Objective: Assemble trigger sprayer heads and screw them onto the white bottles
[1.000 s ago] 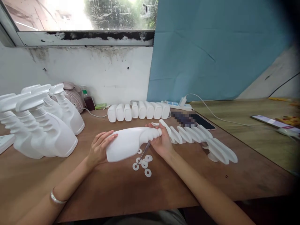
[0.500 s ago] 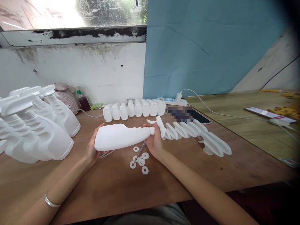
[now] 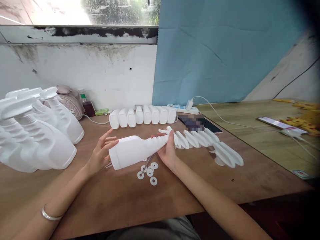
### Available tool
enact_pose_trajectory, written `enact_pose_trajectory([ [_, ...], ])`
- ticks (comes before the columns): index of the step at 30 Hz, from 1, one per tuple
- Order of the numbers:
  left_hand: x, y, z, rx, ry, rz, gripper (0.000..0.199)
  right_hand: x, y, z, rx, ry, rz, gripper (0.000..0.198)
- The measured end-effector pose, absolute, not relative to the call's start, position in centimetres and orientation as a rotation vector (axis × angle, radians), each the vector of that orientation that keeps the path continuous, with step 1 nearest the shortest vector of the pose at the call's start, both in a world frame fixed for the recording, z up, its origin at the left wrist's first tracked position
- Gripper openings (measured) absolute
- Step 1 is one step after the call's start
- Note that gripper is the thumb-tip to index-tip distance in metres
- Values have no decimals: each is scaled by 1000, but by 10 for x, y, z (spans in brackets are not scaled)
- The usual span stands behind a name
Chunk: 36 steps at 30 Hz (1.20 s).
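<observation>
A white spray bottle (image 3: 136, 151) lies tilted in the air above the table, its base to the left and lower than its neck. My right hand (image 3: 168, 153) is closed around the neck, just below the white trigger head (image 3: 170, 130). At the base end, my left hand (image 3: 101, 153) has its fingers stretched apart, with the fingertips at the bottle's edge; whether they touch is hard to see. Under the bottle lie several white ring washers (image 3: 153, 181) and a thin metal tool (image 3: 148, 163), partly hidden.
Several assembled spray bottles (image 3: 55, 146) stand at left. A row of white bottles (image 3: 147, 115) lies bases forward along the back. Several white trigger heads (image 3: 197, 138) line the right, near a tablet (image 3: 212, 125). Behind are a power strip (image 3: 180, 108) and a pink bag (image 3: 71, 103).
My left hand has loosened from the base and spread its fingers. The bottle's base has dropped and swung slightly right, while my right hand keeps its grip on the neck.
</observation>
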<state>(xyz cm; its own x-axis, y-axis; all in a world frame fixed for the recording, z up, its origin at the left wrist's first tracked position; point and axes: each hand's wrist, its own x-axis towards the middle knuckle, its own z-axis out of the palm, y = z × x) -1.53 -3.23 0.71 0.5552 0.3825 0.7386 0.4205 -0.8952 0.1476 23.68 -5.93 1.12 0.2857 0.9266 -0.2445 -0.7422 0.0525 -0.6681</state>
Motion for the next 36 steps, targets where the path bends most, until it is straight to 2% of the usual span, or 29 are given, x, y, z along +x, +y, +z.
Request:
enact_pose_trajectory([
  [4, -24, -26, 5, -2538, -593, -1135, 47, 234, -61, 9, -834, -297, 1336, 52],
  [9, -24, -33, 3, -2368, -352, -1182, 30, 233, -62, 8, -849, -320, 1367, 57],
  [12, -20, -40, 5, -2505, -563, -1332, 25, 232, -63, 8, -866, -346, 1344, 57],
  [15, -15, -41, 5, -2709, -1260, -1619, 41, 229, -65, 7, -858, -357, 1322, 55],
  [18, -12, -35, 0, -2537, -1990, -2143, 50, 226, -67, 9, -800, -378, 1318, 52],
  [21, -12, -24, -6, -2357, -2319, -2606, 51, 229, -68, 13, -716, -425, 1255, 45],
  [26, -19, -9, -8, -1881, -2251, -3137, 43, 247, -66, 25, -657, -386, 1078, 41],
  [32, -26, -4, -7, -1645, -1936, -3336, 42, 259, -67, 38, -625, -161, 967, 37],
  [36, -30, -4, -10, -1438, -1976, -3485, 47, 262, -67, 39, -619, -66, 975, 37],
])
